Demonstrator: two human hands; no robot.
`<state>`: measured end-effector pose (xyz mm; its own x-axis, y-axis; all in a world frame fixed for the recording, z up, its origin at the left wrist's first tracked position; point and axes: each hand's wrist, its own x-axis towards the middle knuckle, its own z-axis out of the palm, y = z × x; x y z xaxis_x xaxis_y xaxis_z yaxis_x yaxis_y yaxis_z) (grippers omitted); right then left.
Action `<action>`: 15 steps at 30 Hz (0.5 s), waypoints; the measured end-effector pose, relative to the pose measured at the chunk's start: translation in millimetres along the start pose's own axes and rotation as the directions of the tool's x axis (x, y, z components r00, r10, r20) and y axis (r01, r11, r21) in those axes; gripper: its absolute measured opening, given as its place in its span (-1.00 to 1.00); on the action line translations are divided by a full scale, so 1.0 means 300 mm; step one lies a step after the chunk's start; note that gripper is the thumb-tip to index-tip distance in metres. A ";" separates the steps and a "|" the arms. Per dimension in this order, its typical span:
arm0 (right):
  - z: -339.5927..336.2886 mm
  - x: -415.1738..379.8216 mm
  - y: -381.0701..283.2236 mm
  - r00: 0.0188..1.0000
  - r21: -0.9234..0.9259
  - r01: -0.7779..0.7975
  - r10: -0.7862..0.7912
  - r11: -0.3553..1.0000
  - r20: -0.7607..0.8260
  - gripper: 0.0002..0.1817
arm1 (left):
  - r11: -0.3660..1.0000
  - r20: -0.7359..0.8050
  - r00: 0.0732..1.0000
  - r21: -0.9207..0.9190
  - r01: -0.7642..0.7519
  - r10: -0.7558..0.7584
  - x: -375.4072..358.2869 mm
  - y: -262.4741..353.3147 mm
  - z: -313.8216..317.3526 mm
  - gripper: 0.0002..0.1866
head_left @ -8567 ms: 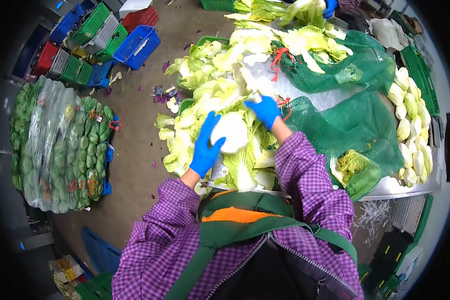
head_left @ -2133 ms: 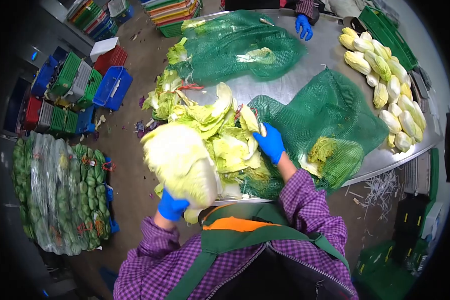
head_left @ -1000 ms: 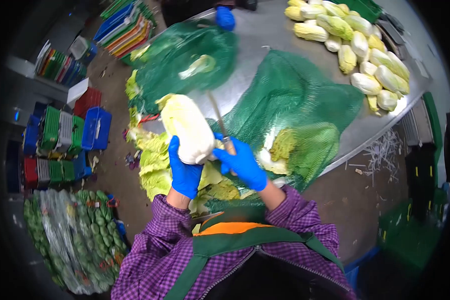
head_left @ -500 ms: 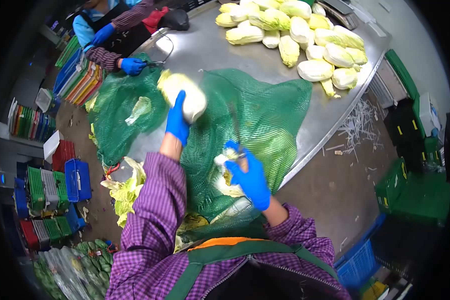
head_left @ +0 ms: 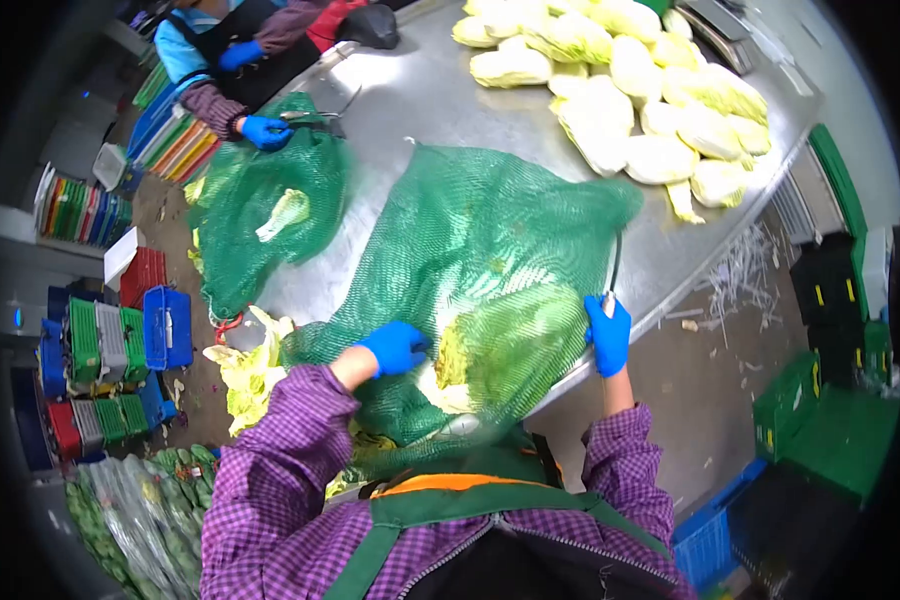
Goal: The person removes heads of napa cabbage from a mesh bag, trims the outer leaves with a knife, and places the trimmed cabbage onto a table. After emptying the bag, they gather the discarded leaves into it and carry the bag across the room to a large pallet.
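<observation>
A large green net sack [head_left: 480, 240] lies across the steel table [head_left: 420, 100] with a cabbage [head_left: 500, 340] inside its near end. My left hand [head_left: 393, 346], in a blue glove, grips the net at the sack's mouth beside that cabbage. My right hand [head_left: 609, 334], also gloved, is closed on the handle of a knife [head_left: 613, 270] whose blade points up along the sack's right edge. A pile of trimmed pale cabbages [head_left: 630, 90] lies at the table's far right.
A co-worker's gloved hand [head_left: 267, 131] works at a second green net sack [head_left: 265, 215] on the far left. Loose cabbage leaves [head_left: 245, 365] hang off the table's left edge. Coloured crates [head_left: 100, 350] and bagged greens [head_left: 120, 520] stand on the floor at the left.
The trimmed cabbage that my left hand held up is gone from it; that hand now grips the net sack. My right hand with the knife has moved out to the sack's right edge.
</observation>
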<state>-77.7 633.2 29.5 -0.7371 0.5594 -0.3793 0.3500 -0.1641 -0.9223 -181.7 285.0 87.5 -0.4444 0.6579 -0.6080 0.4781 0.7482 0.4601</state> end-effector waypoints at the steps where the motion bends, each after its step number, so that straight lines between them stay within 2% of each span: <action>1: 0.003 0.012 0.002 1.000 -0.039 0.006 -0.005 0.999 0.020 -0.79 | 0.986 -0.124 0.991 -0.149 -0.073 0.054 0.005 0.011 0.021 -0.48; 2: 0.007 0.019 0.002 0.999 -0.079 0.013 -0.010 0.997 0.037 -0.77 | 0.946 -0.254 0.963 -0.281 -0.165 0.093 0.029 0.040 0.040 -0.41; 4: 0.008 0.030 0.007 0.998 -0.078 0.018 -0.013 0.997 0.068 -0.76 | 0.909 -0.206 0.977 -0.395 -0.131 0.052 0.109 0.058 0.069 -0.30; 6: 0.004 0.036 0.022 0.997 -0.097 0.007 0.001 0.995 0.078 -0.74 | 0.916 -0.363 0.925 -0.324 -0.236 0.111 0.162 0.075 0.113 -0.26; 7: 0.001 0.036 0.026 0.996 -0.081 -0.021 0.027 0.997 0.083 -0.70 | 0.917 -0.373 0.921 -0.320 -0.238 0.109 0.183 0.077 0.121 -0.26; 8: 0.009 0.029 0.012 0.996 -0.080 -0.014 0.021 0.997 0.086 -0.70 | 0.750 -0.333 0.940 -0.604 -0.268 0.068 0.193 0.083 0.123 -0.26; 9: 0.012 0.017 -0.001 0.989 -0.114 -0.088 0.101 0.990 0.111 -0.70 | 0.501 -0.281 0.959 -0.824 -0.264 0.044 0.194 0.087 0.130 -0.26; 10: 0.016 0.007 -0.014 0.975 -0.149 -0.159 0.178 0.976 0.131 -0.69 | 0.500 -0.286 0.957 -0.823 -0.269 0.044 0.189 0.091 0.141 -0.26; 11: 0.039 -0.005 -0.006 0.975 -0.162 -0.153 0.175 0.975 0.134 -0.65 | 0.405 -0.212 0.975 -0.887 -0.222 0.069 0.168 0.108 0.136 -0.28; 12: 0.053 -0.018 0.000 0.961 -0.144 -0.213 0.234 0.966 0.146 -0.66 | 0.306 -0.140 0.985 -0.938 -0.164 0.101 0.148 0.119 0.127 -0.30; 13: 0.074 -0.034 0.011 0.964 -0.138 -0.186 0.208 0.973 0.167 -0.66 | 0.447 -0.142 0.985 -0.878 -0.170 0.095 0.118 0.123 0.119 -0.32; 15: 0.134 -0.099 -0.013 0.959 -0.144 -0.118 0.150 0.983 0.241 -0.68 | 0.459 -0.107 0.991 -0.878 -0.133 0.082 0.052 0.115 0.123 -0.36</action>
<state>-80.3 584.6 41.2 -0.7934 0.3159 -0.5204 0.5140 -0.1103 -0.8507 -144.2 317.9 70.2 -0.4818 0.7227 -0.4955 -0.3867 0.3320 0.8603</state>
